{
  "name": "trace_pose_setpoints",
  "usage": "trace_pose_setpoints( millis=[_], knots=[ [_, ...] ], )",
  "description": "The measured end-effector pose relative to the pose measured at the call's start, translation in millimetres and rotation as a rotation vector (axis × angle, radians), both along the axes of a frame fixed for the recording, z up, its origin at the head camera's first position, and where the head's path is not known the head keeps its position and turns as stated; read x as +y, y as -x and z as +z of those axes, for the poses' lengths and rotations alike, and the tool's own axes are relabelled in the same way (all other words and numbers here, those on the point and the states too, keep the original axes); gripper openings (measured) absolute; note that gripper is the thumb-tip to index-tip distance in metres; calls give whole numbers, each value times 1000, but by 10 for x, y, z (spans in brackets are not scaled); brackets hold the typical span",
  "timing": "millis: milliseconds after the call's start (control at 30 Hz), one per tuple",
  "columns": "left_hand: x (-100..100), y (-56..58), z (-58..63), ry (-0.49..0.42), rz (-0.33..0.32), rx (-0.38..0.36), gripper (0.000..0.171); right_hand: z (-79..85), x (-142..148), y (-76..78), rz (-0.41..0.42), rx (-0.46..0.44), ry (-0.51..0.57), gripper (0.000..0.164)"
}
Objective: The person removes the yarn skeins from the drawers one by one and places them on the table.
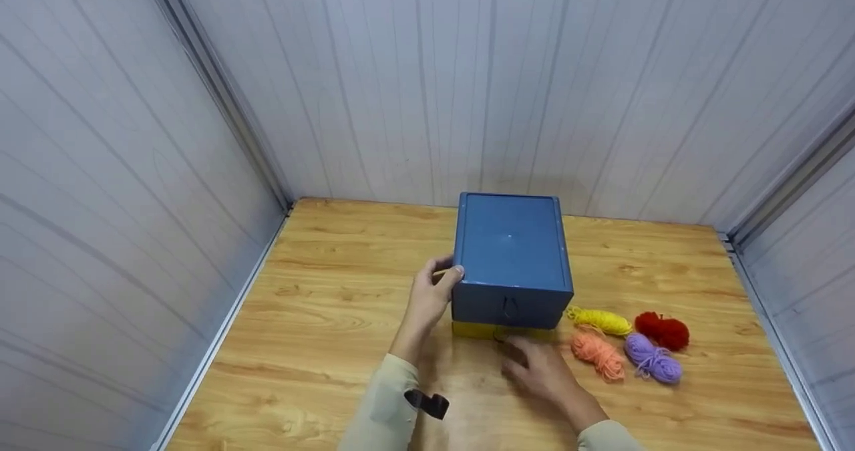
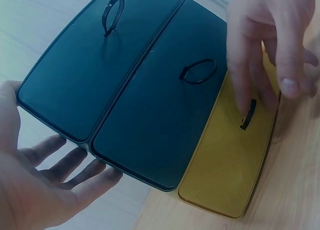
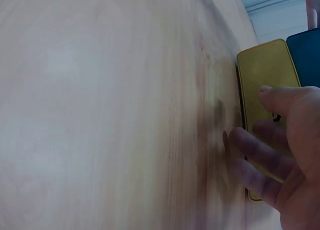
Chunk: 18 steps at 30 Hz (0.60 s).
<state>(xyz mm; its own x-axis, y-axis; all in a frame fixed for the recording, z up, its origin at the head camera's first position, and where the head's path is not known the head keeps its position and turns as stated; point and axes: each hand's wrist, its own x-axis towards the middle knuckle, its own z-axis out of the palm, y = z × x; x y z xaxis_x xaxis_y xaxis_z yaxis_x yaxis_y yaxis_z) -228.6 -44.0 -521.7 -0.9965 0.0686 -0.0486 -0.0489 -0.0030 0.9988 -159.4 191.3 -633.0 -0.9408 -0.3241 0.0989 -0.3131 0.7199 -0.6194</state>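
A small drawer unit (image 1: 513,240) with a blue top stands on the wooden table. Its front, seen in the left wrist view, has two dark blue drawers (image 2: 150,110) above a yellow drawer (image 2: 220,175), all with black loop pulls. My left hand (image 1: 427,297) rests against the unit's left side, fingers spread along it and thumb at the top edge. Before the yellow drawer hovers my right hand (image 1: 544,371), its fingers loosely bent close to the black pull (image 2: 248,115). Nothing shows gripped in it; whether a fingertip touches the pull, I cannot tell.
Right of the unit lie several yarn bundles: yellow (image 1: 601,321), orange (image 1: 599,354), purple (image 1: 653,359) and red (image 1: 662,331). Pale panel walls (image 1: 401,103) close off the table (image 1: 314,304) at the back and both sides.
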Motion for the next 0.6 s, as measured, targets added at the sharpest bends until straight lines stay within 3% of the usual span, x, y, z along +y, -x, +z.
trace_pose_setpoints(
  millis=[267, 600],
  knots=[
    [18, 42, -96, -8, 9, 25, 47, 2, -32, 25, -35, 41, -3, 20],
    [2, 37, -135, -13, 7, 19, 49, 17, -27, 16, -61, 51, -15, 20]
  ],
)
